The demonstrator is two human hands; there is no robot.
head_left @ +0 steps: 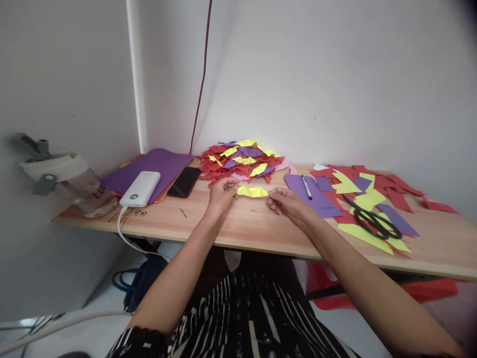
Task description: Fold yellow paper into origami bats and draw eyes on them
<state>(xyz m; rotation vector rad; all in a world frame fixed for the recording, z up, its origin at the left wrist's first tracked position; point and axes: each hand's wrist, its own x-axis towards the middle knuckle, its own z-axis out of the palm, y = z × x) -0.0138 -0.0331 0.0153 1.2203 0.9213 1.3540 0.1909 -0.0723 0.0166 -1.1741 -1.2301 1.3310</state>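
A creased yellow paper strip (253, 192) is stretched level between my two hands, above the wooden table (246, 223). My left hand (223, 193) pinches its left end, and my right hand (283, 201) pinches the right end. Just behind them lies a heap of folded paper pieces (242, 161) in red, yellow, purple and pink. To the right of my right hand are purple sheets (305, 199) with a pen (306, 188) on top.
Black-handled scissors (376, 223) rest on loose yellow and red cut paper (400, 194) at the right. At the left are a phone (185, 182), a white power bank (141, 189) with a cable, purple sheets (160, 166) and a clear bottle (87, 191). A wall (298, 84) stands behind.
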